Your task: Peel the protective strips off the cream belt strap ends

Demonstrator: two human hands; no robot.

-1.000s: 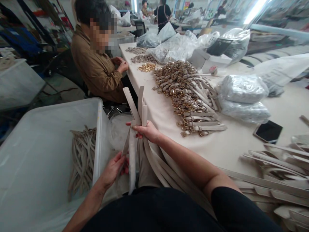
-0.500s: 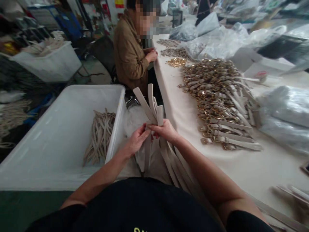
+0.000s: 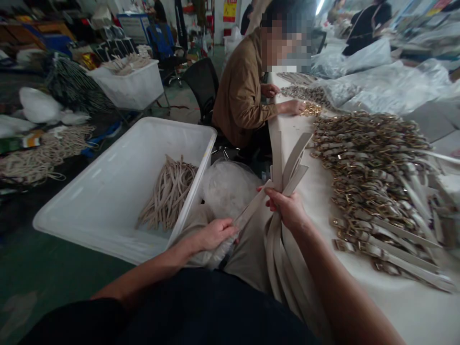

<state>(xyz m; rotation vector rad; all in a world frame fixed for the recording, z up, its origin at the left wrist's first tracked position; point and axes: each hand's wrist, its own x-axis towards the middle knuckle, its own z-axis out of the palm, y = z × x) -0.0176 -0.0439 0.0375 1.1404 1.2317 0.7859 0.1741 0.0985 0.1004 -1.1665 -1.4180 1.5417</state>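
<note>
My right hand (image 3: 286, 208) is closed around a bunch of cream leather straps (image 3: 289, 158), their tips fanning up above the fist and their long ends hanging down over my lap. My left hand (image 3: 214, 233) pinches a single cream strap (image 3: 251, 209) that runs slanting up to the bunch. Both hands are over my lap, beside the white table's edge (image 3: 309, 191).
A white plastic bin (image 3: 108, 191) with loose cream straps (image 3: 168, 194) stands at my left. A crumpled clear bag (image 3: 230, 184) lies by it. A big heap of gold-buckled straps (image 3: 373, 163) covers the table. A person in a brown jacket (image 3: 240, 91) works at the table ahead.
The view has swung left. My left hand has dropped from the bunch, drawing one strap down and to the left. My right hand still grips the bunch.
</note>
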